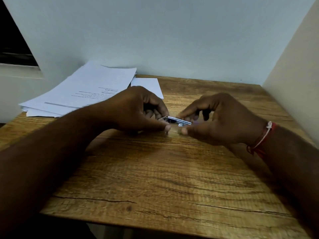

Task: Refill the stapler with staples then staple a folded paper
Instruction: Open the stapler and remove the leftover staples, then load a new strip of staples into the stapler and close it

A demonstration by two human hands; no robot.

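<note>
Both hands held the small stapler [177, 120] mid-frame, close over the desk [155, 178]: left hand [136, 109] pinched one end to steady it, right hand [222, 118] gripped the other, likely working its staple tray.

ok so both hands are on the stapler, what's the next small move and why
Probably hold the stapler steady with the left hand and let the right hand finish working its metal track. Both hands pinch it by its ends, and the small paper lies untouched behind them, so the refill looks unfinished. Whether staples are in is hidden.
</note>
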